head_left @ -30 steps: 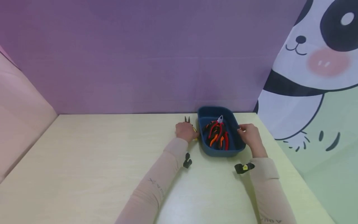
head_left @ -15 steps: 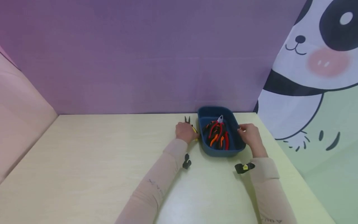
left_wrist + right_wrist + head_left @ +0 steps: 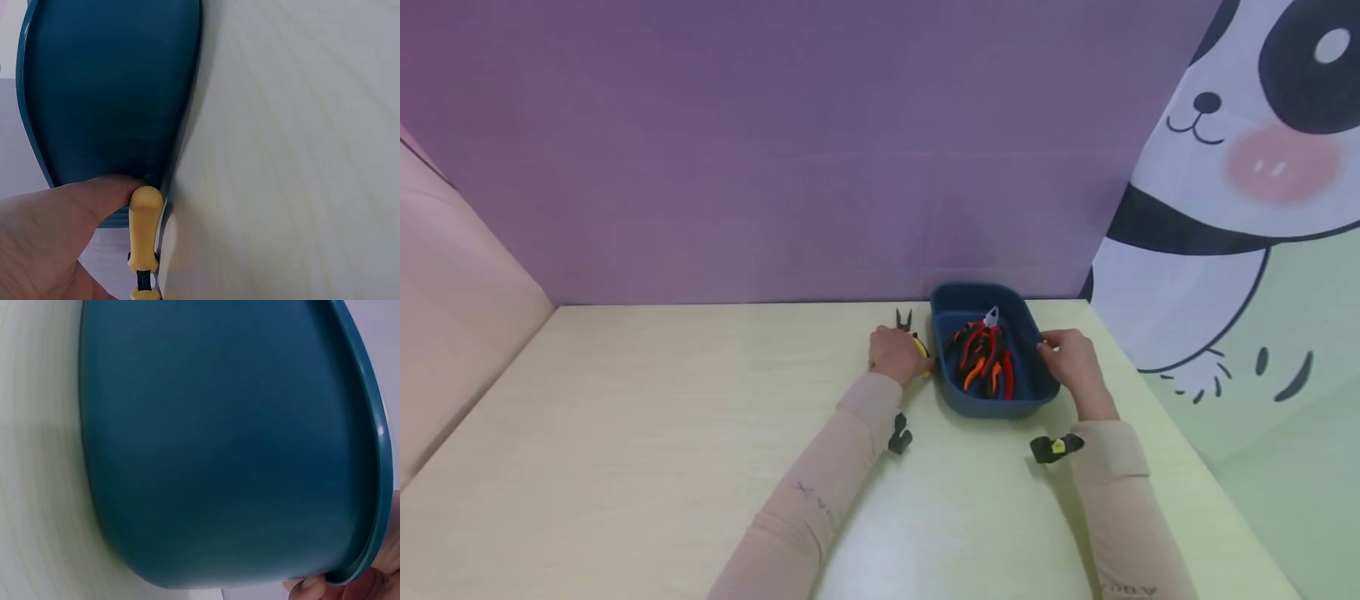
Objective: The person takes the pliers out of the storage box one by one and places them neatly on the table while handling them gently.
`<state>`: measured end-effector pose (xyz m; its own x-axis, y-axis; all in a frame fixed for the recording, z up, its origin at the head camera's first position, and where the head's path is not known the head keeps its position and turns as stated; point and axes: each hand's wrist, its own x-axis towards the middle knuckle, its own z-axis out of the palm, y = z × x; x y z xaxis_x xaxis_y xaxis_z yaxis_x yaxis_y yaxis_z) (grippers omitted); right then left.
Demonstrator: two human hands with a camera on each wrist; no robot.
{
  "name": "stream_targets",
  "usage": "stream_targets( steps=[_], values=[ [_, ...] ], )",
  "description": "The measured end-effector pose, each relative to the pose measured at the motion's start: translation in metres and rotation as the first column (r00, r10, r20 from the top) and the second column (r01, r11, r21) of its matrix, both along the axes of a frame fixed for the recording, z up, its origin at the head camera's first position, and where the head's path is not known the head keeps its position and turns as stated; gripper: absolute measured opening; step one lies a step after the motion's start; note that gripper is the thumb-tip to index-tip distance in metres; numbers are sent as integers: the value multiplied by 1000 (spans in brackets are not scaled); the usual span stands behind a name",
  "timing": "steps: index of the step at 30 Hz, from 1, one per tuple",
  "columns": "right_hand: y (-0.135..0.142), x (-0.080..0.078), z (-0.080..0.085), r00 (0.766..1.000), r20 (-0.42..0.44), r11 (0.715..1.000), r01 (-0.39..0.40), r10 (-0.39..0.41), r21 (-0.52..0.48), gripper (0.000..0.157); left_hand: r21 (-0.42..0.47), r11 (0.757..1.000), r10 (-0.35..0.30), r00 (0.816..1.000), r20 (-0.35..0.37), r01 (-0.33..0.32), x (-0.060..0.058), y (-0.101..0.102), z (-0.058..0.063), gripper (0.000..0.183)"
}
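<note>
A dark blue plastic basin (image 3: 973, 410) stands near the table's back edge. Several pliers (image 3: 985, 354) with red, orange and black handles lie heaped inside it. Just left of the basin, my left hand (image 3: 898, 355) holds yellow-handled pliers (image 3: 145, 225), their dark pointed jaws spread and poking out beyond the knuckles. In the left wrist view the thumb (image 3: 103, 195) reaches along the basin's wall to the handle's end; the other fingers are mostly hidden. My right hand (image 3: 1072, 360) grips the basin's right rim, fingertips (image 3: 307, 587) curled under its lip.
The pale wooden table (image 3: 685, 433) stretches to the left and front. A purple backdrop (image 3: 737, 167) rises right behind its far edge. On the right hangs a panda-printed sheet (image 3: 1247, 308). Black wrist mounts (image 3: 900, 433) stick out from both sleeves.
Hands and basin stay in place. Slightly more of the yellow pliers handle shows beside my left hand than a second ago.
</note>
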<state>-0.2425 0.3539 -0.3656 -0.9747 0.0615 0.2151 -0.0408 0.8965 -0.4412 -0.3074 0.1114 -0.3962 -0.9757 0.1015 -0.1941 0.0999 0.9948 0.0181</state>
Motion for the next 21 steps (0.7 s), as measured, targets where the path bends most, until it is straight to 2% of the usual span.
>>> stream_targets(
  steps=[6,13,21],
  values=[
    [-2,0,2,1000,2,1000,2,-2,5,31,12,1000,17,1000,14,-17,-1,0,-2,84],
    [-4,0,3,1000,4,1000,4,-4,-2,31,-18,1000,-14,1000,-12,14,-2,-1,-3,84],
    [-4,-1,2,1000,8,1000,8,-8,-5,31,24,1000,-5,1000,4,5,0,-4,-2,83]
  ],
)
